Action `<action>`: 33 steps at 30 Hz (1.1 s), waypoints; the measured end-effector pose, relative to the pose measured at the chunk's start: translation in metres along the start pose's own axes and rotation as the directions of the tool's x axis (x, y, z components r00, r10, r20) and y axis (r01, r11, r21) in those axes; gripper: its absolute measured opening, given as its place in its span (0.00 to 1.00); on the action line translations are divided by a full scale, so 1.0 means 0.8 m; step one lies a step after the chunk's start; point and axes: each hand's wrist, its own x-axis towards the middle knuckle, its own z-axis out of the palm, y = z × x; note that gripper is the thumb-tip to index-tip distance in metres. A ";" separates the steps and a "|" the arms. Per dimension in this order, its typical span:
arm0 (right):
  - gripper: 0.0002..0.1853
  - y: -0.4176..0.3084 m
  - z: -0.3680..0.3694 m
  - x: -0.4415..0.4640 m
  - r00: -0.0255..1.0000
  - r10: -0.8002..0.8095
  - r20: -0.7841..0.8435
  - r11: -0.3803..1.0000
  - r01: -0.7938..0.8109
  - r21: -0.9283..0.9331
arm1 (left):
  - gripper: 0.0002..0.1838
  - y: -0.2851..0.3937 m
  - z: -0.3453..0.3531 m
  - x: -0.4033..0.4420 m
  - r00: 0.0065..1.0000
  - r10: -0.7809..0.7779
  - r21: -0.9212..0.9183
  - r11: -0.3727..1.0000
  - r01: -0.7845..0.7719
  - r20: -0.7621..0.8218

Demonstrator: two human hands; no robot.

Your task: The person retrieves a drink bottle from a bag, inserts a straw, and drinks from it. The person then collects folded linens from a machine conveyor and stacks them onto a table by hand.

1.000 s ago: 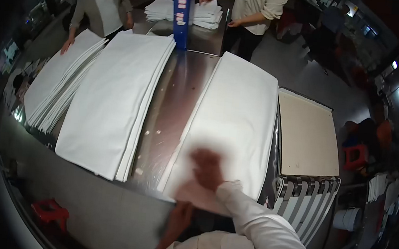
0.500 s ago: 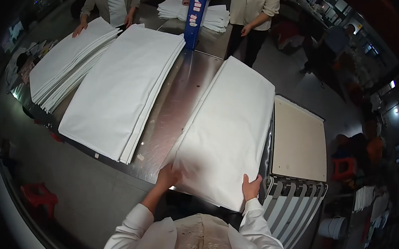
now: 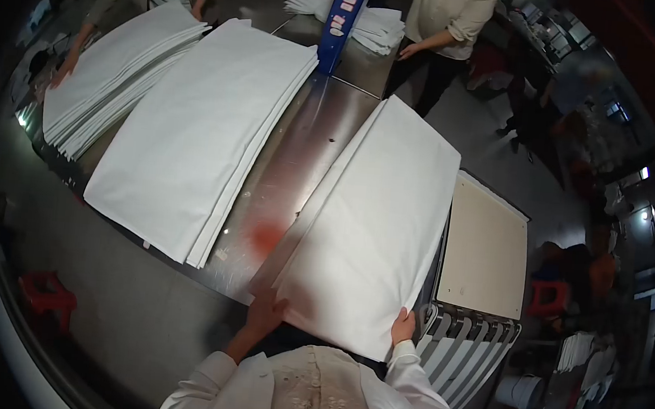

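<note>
A stack of folded white cloth lies lengthwise in front of me on the metal table. My left hand is closed on its near left corner, the thumb on top and the other fingers mostly hidden. At the near right corner my right hand grips the edge, thumb uppermost. Along the left side the layers are fanned slightly apart. To the left lies a second large white cloth stack, and neither hand touches it.
A third cloth stack lies far left under a co-worker's hand. A blue post rises at the back beside another person. To the right stands a beige board above white slats. Red stools stand on the floor.
My view has turned, so the tables shift and tilt in it. Both hands stay on the near corners of the cloth stack. The far-left co-worker's hand has slid outward along their stack.
</note>
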 end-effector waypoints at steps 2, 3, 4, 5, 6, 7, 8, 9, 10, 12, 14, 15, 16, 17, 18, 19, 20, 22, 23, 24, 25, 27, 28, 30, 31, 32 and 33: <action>0.21 -0.024 -0.007 0.003 0.997 0.068 0.035 0.997 -0.067 -0.031 | 0.14 -0.006 0.000 0.000 0.989 0.071 0.090 0.994 -0.060 -0.130; 0.21 -0.030 -0.012 0.001 0.993 0.108 0.054 0.993 -0.105 -0.056 | 0.13 0.010 -0.014 0.004 0.982 0.102 0.088 0.992 -0.089 -0.157; 0.23 -0.028 -0.014 0.002 0.993 0.101 0.066 0.993 -0.097 -0.060 | 0.12 0.018 -0.020 0.009 0.973 0.135 0.087 0.989 -0.120 -0.189; 0.24 -0.022 -0.016 0.005 0.991 0.102 0.085 0.994 -0.098 -0.042 | 0.12 0.014 -0.020 0.009 0.971 0.144 0.086 0.988 -0.130 -0.192; 0.25 -0.015 -0.016 0.016 0.990 0.098 0.103 0.995 -0.097 -0.020 | 0.12 0.009 -0.021 0.011 0.967 0.156 0.085 0.986 -0.142 -0.200; 0.26 -0.008 -0.015 0.029 0.988 0.093 0.120 0.996 -0.094 0.004 | 0.12 0.006 -0.021 0.014 0.963 0.170 0.086 0.984 -0.155 -0.209; 0.27 0.017 0.002 0.051 0.996 0.028 0.083 0.990 -0.040 0.138 | 0.12 0.008 -0.022 0.018 0.981 0.107 0.061 0.993 -0.099 -0.161; 0.26 0.000 -0.007 0.056 0.998 0.016 0.053 0.992 -0.022 0.121 | 0.12 0.011 -0.022 0.023 0.993 0.046 0.038 0.998 -0.042 -0.111; 0.24 -0.020 -0.019 0.071 1.000 0.002 0.021 0.995 -0.004 0.104 | 0.11 0.014 -0.022 0.024 0.998 -0.012 0.018 1.000 0.013 -0.059; 0.20 -0.068 -0.051 0.091 0.995 -0.099 -0.016 0.968 0.100 0.228 | 0.11 0.011 -0.013 0.026 0.997 0.003 0.042 0.999 0.000 -0.076; 0.16 -0.112 -0.089 0.084 0.994 -0.111 0.016 0.874 0.090 0.478 | 0.11 0.010 -0.010 0.026 0.991 0.044 0.071 0.997 -0.035 -0.129; 0.16 -0.088 -0.078 0.082 0.995 -0.099 -0.007 0.891 0.092 0.446 | 0.11 0.011 -0.011 0.025 0.983 0.082 0.091 0.994 -0.068 -0.165; 0.16 -0.054 -0.057 0.077 0.996 -0.085 -0.037 0.905 0.093 0.414 | 0.11 0.011 -0.013 0.027 0.972 0.129 0.112 0.988 -0.108 -0.199; 0.16 -0.027 -0.042 0.079 0.994 -0.084 -0.073 0.917 0.106 0.384 | 0.11 0.008 -0.012 0.031 0.961 0.173 0.139 0.980 -0.145 -0.216; 0.15 -0.020 -0.030 0.073 0.998 -0.061 -0.002 0.977 0.060 0.204 | 0.12 0.002 -0.007 0.029 0.948 0.212 0.163 0.971 -0.176 -0.237; 0.21 -0.021 -0.024 0.070 0.986 0.025 0.166 0.998 -0.016 -0.058 | 0.12 -0.003 -0.002 0.027 0.934 0.246 0.188 0.961 -0.201 -0.260; 0.27 -0.005 0.004 0.065 0.983 0.133 0.124 0.991 -0.129 -0.041 | 0.13 -0.008 0.002 0.029 0.948 0.219 0.147 0.971 -0.188 -0.230; 0.32 -0.021 0.010 0.064 0.960 0.247 0.133 0.969 -0.248 -0.011 | 0.15 -0.016 0.004 0.032 0.973 0.165 0.077 0.985 -0.154 -0.163; 0.33 -0.026 0.014 0.060 0.959 0.258 0.117 0.965 -0.262 0.017 | 0.17 -0.008 -0.004 0.035 0.984 0.087 0.001 0.996 -0.088 -0.155; 0.32 -0.028 0.015 0.057 0.961 0.263 0.090 0.963 -0.267 0.040 | 0.18 0.002 -0.011 0.037 0.990 0.010 -0.076 0.997 -0.021 -0.139; 0.32 -0.029 0.015 0.050 0.961 0.269 0.061 0.960 -0.272 0.061 | 0.19 0.009 -0.016 0.040 0.991 -0.065 -0.153 0.987 0.047 -0.115; 0.31 -0.039 0.007 0.043 0.963 0.266 0.049 0.961 -0.269 0.070 | 0.21 0.011 -0.017 0.046 0.991 -0.124 -0.124 0.985 0.116 -0.059; 0.31 -0.039 0.003 0.042 0.964 0.258 0.070 0.964 -0.262 0.056 | 0.22 0.011 -0.016 0.047 0.987 -0.158 -0.109 0.982 0.154 -0.032; 0.32 -0.029 0.000 0.037 0.967 0.233 0.100 0.971 -0.237 0.023 | 0.23 0.024 -0.015 0.036 0.990 -0.137 -0.029 0.990 0.137 -0.029; 0.32 -0.022 0.003 0.040 0.972 0.213 0.103 0.976 -0.215 0.014 | 0.23 0.031 -0.016 0.034 0.992 -0.123 0.015 0.992 0.124 -0.031; 0.33 -0.024 0.001 0.042 0.976 0.193 0.105 0.981 -0.194 0.008 | 0.23 0.036 -0.019 0.036 0.996 -0.093 -0.020 0.995 0.093 0.013; 0.33 -0.024 -0.004 0.044 0.978 0.161 0.133 0.986 -0.164 0.011 | 0.23 0.041 -0.022 0.040 0.997 -0.061 -0.056 0.996 0.064 0.057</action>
